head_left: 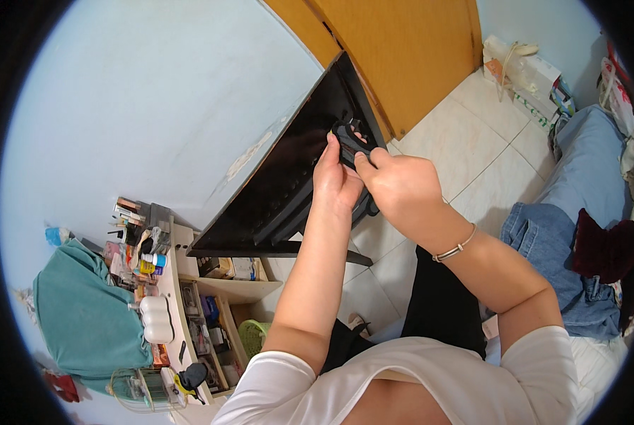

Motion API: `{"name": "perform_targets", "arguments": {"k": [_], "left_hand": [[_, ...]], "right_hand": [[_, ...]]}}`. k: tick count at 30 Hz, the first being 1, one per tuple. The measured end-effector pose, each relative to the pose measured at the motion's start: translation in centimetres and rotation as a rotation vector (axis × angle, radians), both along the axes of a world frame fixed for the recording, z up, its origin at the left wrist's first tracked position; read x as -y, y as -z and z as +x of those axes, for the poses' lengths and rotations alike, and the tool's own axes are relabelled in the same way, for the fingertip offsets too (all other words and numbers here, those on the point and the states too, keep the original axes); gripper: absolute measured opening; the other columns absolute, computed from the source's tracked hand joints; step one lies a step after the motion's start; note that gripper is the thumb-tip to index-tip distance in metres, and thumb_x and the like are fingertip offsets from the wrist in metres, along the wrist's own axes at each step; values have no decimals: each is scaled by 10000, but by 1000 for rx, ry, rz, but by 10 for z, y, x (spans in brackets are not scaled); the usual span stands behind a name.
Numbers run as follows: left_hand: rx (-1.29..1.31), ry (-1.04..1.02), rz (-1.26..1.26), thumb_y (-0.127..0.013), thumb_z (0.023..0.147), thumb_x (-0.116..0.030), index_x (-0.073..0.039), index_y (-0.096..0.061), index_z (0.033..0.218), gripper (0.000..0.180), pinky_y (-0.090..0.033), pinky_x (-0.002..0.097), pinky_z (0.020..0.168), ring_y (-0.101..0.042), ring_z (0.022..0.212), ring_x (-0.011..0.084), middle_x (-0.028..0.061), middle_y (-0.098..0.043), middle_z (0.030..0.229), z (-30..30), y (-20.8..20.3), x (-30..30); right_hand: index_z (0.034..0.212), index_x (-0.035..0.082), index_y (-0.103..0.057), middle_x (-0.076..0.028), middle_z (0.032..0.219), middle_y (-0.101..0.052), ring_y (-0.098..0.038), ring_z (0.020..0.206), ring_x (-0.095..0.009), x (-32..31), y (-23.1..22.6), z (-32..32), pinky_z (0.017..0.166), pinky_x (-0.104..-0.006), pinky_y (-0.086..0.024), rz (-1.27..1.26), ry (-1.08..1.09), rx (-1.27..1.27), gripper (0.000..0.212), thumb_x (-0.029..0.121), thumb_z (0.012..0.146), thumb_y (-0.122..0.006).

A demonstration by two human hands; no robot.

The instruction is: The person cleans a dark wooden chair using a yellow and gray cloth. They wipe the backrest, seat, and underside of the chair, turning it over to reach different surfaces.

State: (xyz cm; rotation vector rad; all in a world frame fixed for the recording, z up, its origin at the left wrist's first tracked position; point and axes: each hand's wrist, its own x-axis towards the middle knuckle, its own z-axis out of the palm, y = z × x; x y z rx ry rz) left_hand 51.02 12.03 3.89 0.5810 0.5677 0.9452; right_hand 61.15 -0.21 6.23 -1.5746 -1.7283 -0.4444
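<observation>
Above a black glossy table [289, 156], both my hands hold a dark grey cloth piece with black trim [347, 136], whose exact kind I cannot make out. My left hand [337, 176] supports it from the left, thumb raised along its edge and the other fingers partly hidden behind it. From the right, my right hand [402, 180] grips its lower right side, thumb and index finger pressed to the cloth. Fingertips show through a gap near its top. Part of the dark cloth hangs below my hands, and dark bands [285, 216] lie across the tabletop.
At left, a white dresser [182, 297] carries bottles and small items, with a teal cloth [83, 304] beside it. A green basket [253, 334] stands below. To the right are jeans [536, 248] and a dark red cloth [604, 248]. A wooden door [402, 57] is ahead.
</observation>
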Motion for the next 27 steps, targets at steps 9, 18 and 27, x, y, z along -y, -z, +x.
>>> {"name": "perform_targets", "arguments": {"k": [9, 18, 27], "left_hand": [[153, 53, -72, -466, 993, -240, -12, -548, 1101, 265, -471, 344, 915, -597, 961, 216, 102, -624, 1025, 3, -9, 7], [23, 120, 5, -466, 989, -184, 1, -533, 1099, 226, -484, 360, 886, -601, 941, 227, 123, -617, 1012, 0, 8, 26], [-140, 43, 149, -526, 967, -215, -34, -566, 1101, 229, -503, 347, 849, -607, 911, 202, 93, -630, 993, 1, -8, 36]], "right_hand": [[893, 34, -634, -81, 712, -608, -636, 631, -252, -18, -36, 25, 522, -359, -490, -251, -122, 233, 181, 81, 719, -615], [911, 89, -660, -74, 731, -621, -625, 691, -276, 15, -4, 32, 570, -382, -486, -214, -124, -91, 165, 93, 762, -588], [922, 86, -647, -79, 723, -617, -621, 649, -282, 18, 11, 27, 544, -392, -486, -79, -136, -292, 165, 83, 784, -558]]}}
